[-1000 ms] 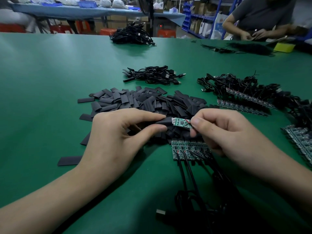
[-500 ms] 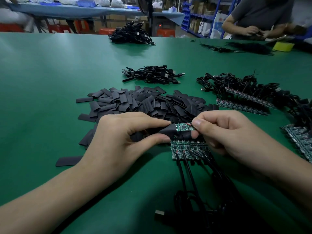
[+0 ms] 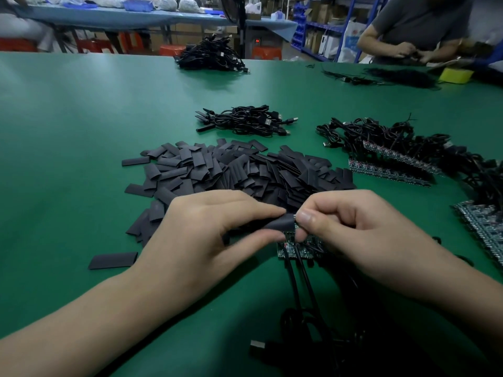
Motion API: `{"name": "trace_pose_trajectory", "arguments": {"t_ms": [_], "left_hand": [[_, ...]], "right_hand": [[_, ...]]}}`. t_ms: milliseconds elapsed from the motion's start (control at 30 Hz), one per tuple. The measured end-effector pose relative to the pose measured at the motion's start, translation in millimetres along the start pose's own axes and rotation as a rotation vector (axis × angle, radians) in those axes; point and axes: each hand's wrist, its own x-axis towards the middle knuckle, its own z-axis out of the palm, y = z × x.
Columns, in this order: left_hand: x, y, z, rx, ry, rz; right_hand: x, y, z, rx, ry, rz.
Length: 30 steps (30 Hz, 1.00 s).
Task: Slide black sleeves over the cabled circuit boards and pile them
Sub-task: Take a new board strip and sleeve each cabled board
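A wide green matted worktable (image 3: 81,126) fills my view. Its far edge runs across the top of the frame, with blue benches and shelving behind it. The broadest stretch of plain green is on the left side of the frame.

At centre, my left hand (image 3: 206,235) pinches a black flat tube sleeve (image 3: 275,223) between thumb and forefinger. My right hand (image 3: 353,229) is curled tight, with its thumb and fingertips closed on a small green circuit board (image 3: 295,226). The board is almost wholly inside the sleeve's mouth, so only a sliver shows. The two hands nearly touch.

Just behind them a heap of loose black sleeves (image 3: 245,170) blocks the way forward. One stray black sleeve (image 3: 113,260) lies alone at lower left. Under my knuckles is a green strip of joined boards (image 3: 296,250), and its black cables (image 3: 299,281) trail to the bottom edge.

Crowding the right edge is a tangle of black cabled board strips (image 3: 394,151). A small bundle of black cables (image 3: 245,121) lies above centre, and a larger black pile (image 3: 209,57) lies near the far edge. At upper right another person (image 3: 419,25) works beside a yellow block (image 3: 456,74).
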Motion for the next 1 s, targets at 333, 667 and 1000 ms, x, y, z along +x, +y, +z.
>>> {"name": "trace_pose_trajectory", "arguments": {"t_ms": [333,667,1000], "left_hand": [[1,2,-2,-0.002,0.127,-0.034],[2,5,-2,-0.095,0.142,-0.077],[3,4,-1,-0.138,0.14,-0.065]], "right_hand": [[-4,0,1,-0.097,0.221,-0.217],[-5,-4,1,-0.309,0.341,-0.429],[-6,-4,9,-0.165,0.327,-0.395]]}}
